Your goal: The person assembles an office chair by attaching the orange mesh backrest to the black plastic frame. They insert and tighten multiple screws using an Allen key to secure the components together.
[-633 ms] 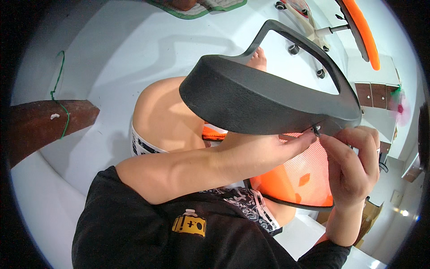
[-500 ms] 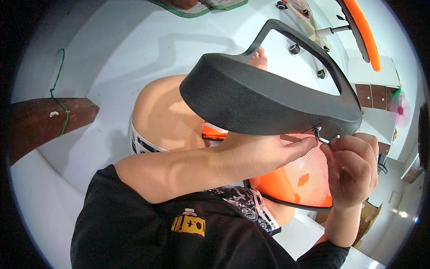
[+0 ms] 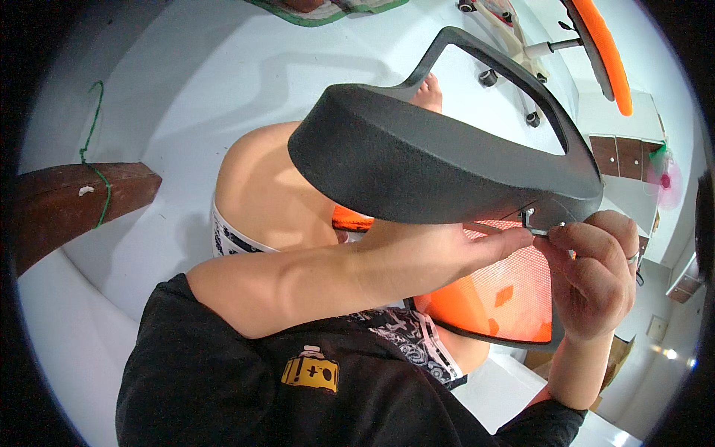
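A black plastic chair armrest (image 3: pixel 417 160) with a looped arm sits tilted above my lap. From below, my left hand (image 3: pixel 447 246) grips it; the fingers are hidden behind it and the thumb points at the screw holes on its lower right edge. There, a small metal hex key (image 3: pixel 538 232) shows between left thumb and right fingers. My right hand (image 3: pixel 594 279) is closed, pinching the key near the armrest's edge. Beneath both hands lies an orange mesh chair back (image 3: pixel 506 290) with a black rim, across my legs.
A brown wooden leg (image 3: pixel 97 190) with green string tied round it stands at the left. At the upper right are a wheeled chair base (image 3: pixel 514 37) and an orange chair part (image 3: pixel 603 59). Further right are brown-fronted drawers (image 3: pixel 618 156), a pink fan (image 3: pixel 665 180) and a cardboard box (image 3: pixel 618 365).
My right hand has turned and shifted slightly right, with its fingers opened out a little around the hex key. The armrest has tipped slightly up and left; my left hand stays beneath it.
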{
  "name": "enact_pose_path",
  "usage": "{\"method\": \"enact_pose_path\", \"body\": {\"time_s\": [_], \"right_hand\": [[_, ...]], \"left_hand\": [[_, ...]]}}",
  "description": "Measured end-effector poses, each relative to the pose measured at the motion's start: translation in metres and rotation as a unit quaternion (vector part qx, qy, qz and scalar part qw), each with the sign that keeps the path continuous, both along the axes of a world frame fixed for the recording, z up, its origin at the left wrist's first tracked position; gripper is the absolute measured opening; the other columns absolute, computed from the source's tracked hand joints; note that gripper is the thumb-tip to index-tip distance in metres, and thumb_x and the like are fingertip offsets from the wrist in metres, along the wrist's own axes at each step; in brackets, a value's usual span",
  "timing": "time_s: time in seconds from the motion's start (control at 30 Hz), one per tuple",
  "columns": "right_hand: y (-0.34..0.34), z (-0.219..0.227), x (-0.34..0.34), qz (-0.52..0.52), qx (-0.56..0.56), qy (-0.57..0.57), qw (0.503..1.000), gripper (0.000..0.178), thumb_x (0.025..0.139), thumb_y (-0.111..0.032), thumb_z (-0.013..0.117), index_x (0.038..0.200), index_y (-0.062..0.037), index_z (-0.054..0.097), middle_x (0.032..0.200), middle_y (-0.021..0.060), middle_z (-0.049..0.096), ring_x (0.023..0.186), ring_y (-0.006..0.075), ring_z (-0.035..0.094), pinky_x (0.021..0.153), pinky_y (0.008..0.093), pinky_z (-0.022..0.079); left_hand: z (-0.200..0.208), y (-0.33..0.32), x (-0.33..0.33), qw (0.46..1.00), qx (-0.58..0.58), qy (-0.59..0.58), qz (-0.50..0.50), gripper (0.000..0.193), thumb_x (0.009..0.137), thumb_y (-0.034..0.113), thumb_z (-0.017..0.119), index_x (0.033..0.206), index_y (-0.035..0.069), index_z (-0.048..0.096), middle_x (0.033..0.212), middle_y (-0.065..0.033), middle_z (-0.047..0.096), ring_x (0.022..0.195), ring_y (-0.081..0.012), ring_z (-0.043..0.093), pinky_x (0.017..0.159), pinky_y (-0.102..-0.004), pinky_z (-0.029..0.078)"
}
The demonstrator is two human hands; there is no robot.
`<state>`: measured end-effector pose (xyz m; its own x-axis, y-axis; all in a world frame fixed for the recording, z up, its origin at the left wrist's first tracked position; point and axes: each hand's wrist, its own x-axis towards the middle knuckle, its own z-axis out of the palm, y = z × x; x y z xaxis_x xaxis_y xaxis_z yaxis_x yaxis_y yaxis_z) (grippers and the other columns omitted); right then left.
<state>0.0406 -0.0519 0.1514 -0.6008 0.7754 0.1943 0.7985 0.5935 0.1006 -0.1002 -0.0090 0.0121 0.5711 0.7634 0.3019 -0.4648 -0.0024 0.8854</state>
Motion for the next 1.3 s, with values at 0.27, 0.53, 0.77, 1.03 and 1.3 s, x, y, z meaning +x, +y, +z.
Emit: {"method": "enact_pose_path", "body": {"time_s": [0.27, 0.53, 0.77, 1.03, 1.3], "right_hand": [[0.004, -0.010, 0.001, -0.020, 0.029, 0.045, 0.998, 0.042, 0.056, 0.000, 0.078, 0.089, -0.0073, 0.053, 0.078, 0.0076, 0.064, 0.067, 0.0246, 0.057, 0.057, 0.0315, 0.046], [0.001, -0.007, 0.008, -0.041, 0.065, -0.039, 0.996, 0.037, 0.061, -0.010, 0.080, 0.094, -0.0072, 0.062, 0.087, 0.0077, 0.063, 0.079, 0.0248, 0.059, 0.067, 0.0348, 0.048], [-0.005, -0.004, 0.018, -0.101, 0.133, -0.192, 0.967, 0.029, 0.067, -0.031, 0.076, 0.085, -0.0111, 0.065, 0.082, 0.0035, 0.056, 0.075, 0.0209, 0.056, 0.065, 0.0348, 0.041], [-0.011, -0.025, 0.025, -0.091, 0.117, -0.175, 0.973, 0.024, 0.072, -0.030, 0.071, 0.068, -0.0136, 0.054, 0.065, 0.0035, 0.037, 0.059, 0.0221, 0.043, 0.055, 0.0350, 0.033], [-0.042, -0.081, -0.002, -0.214, 0.089, 0.012, 0.973, 0.022, 0.078, -0.014, 0.067, 0.096, -0.0030, 0.063, 0.073, 0.0076, 0.052, 0.065, 0.0234, 0.053, 0.059, 0.0356, 0.041]], "left_hand": [[-0.003, 0.002, 0.006, 0.995, 0.059, -0.024, 0.076, 0.031, 0.087, 0.022, 0.068, 0.105, -0.002, 0.063, 0.096, -0.0120, 0.068, 0.082, -0.0184, 0.063, 0.074, -0.0294, 0.048], [-0.003, 0.003, 0.012, 0.997, -0.006, 0.012, 0.076, 0.032, 0.086, 0.028, 0.069, 0.101, 0.000, 0.066, 0.088, -0.0090, 0.069, 0.078, -0.0157, 0.062, 0.071, -0.0283, 0.047], [0.000, -0.002, 0.015, 0.995, -0.046, 0.006, 0.090, 0.032, 0.084, 0.029, 0.071, 0.098, 0.000, 0.067, 0.083, -0.0085, 0.069, 0.073, -0.0178, 0.061, 0.070, -0.0294, 0.047], [0.000, 0.007, 0.011, 0.992, 0.052, 0.067, 0.090, 0.029, 0.087, 0.021, 0.069, 0.101, -0.004, 0.063, 0.087, -0.0054, 0.069, 0.084, -0.0120, 0.063, 0.079, -0.0249, 0.048], [0.003, 0.000, 0.004, 0.989, -0.145, 0.000, -0.011, 0.018, 0.087, 0.013, 0.069, 0.097, -0.002, 0.068, 0.093, -0.0045, 0.070, 0.084, -0.0092, 0.063, 0.076, -0.0237, 0.050]]}}
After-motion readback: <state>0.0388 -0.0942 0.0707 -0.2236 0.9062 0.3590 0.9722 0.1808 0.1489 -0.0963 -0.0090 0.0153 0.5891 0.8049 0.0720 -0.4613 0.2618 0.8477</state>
